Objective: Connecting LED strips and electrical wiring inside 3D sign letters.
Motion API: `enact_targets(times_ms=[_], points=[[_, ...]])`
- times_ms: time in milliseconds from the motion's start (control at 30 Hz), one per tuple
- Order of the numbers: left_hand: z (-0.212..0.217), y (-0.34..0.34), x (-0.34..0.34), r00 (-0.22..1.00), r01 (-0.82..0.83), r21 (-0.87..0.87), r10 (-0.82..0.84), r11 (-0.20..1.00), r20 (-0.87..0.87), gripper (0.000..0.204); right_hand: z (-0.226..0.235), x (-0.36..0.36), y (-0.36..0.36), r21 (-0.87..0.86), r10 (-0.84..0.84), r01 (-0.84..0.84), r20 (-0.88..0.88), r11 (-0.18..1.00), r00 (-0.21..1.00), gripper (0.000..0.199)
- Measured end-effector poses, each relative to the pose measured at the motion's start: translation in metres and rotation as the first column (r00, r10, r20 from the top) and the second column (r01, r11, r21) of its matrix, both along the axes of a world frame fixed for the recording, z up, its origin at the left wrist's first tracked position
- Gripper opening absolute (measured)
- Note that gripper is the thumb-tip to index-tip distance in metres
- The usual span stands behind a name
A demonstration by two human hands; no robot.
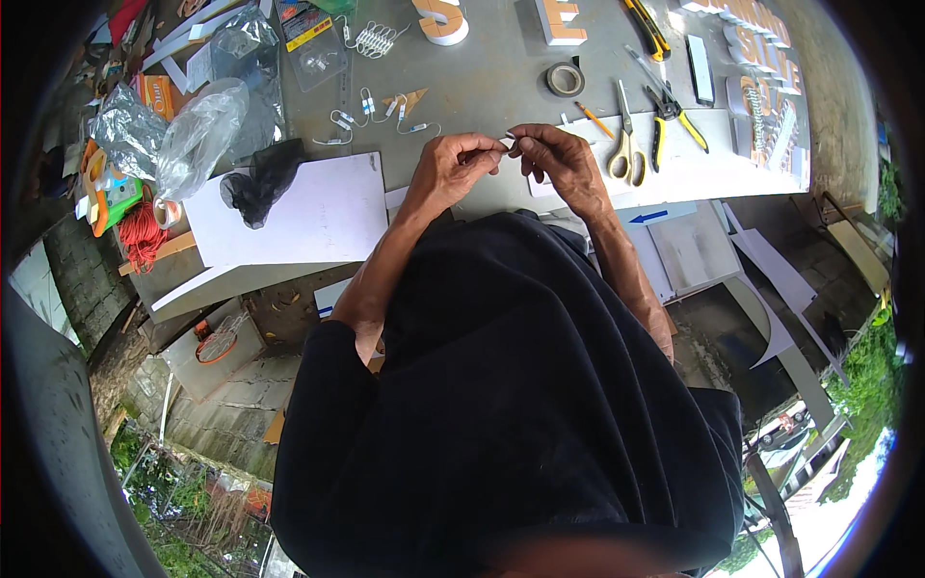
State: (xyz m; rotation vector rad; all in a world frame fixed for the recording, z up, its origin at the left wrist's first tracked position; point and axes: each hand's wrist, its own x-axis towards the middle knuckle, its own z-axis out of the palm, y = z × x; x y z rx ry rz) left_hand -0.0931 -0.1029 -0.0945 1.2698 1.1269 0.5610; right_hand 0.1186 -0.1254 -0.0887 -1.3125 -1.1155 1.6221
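Observation:
Above the near edge of the grey table, my left hand [451, 166] and my right hand [561, 162] meet with fingertips pinched together. Between them is a small, thin, pale piece [509, 142], too small to name and mostly hidden by the fingers. Both hands are closed, thumbs against index fingers. Just beyond my left hand lie small white modules on wires [367, 104]. To the right of my right hand are an orange pencil [594, 121], scissors [626, 159] with beige handles and yellow-and-black pliers [661, 130]. A dark roll of tape [565, 80] lies beyond the hands.
Orange-and-white letter-shaped blocks [562, 29] stand at the back, near a yellow utility knife [650, 31] and a phone [700, 69]. On the left are a white board [289, 217], black mesh [262, 183], clear plastic bags [202, 130] and red cord [143, 231].

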Motion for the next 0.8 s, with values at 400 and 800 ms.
enact_targets(times_ms=[400, 800], points=[[0.019, -0.006, 0.011, 0.997, -0.072, 0.399, 0.083, 0.914, -0.009, 0.03, 0.013, -0.004, -0.001, -0.084, -0.082, 0.067, -0.182, 0.994, 0.98, 0.016], [0.03, -0.006, 0.017, 0.976, -0.143, 0.403, 0.196, 0.904, -0.094, 0.013, 0.025, -0.01, 0.003, -0.067, -0.162, 0.154, -0.13, 0.986, 0.978, 0.025]])
